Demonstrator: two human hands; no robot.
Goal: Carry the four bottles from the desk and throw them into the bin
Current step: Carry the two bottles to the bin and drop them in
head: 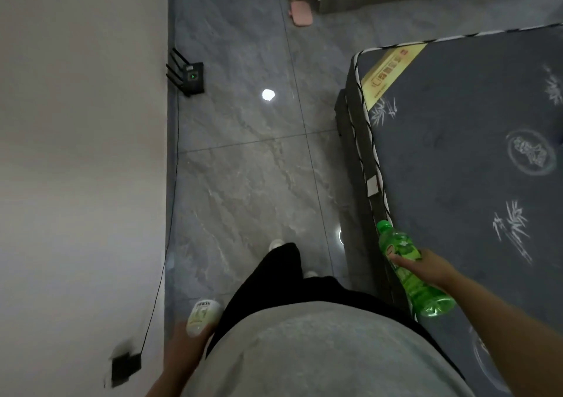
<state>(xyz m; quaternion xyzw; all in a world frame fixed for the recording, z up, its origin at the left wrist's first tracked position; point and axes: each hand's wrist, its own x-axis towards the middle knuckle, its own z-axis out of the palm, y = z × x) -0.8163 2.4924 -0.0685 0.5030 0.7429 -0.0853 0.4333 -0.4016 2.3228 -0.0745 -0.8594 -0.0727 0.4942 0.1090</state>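
Note:
My right hand (426,267) is closed around the middle of a green plastic bottle (409,270) with a green cap, held tilted over the mattress edge at the lower right. At the lower left, my left hand (185,345) grips a small white bottle with a pale label (202,316), its base pointing up. A beige bin with a pink pedal (300,11) stands far ahead at the top of the view, only partly shown. No desk or other bottles are in view.
A grey tiled floor (249,159) runs ahead between a white wall (82,122) on the left and a dark mattress on a bed frame (472,159) on the right. A black router (190,76) stands by the wall, its cable trailing to a plug (125,364).

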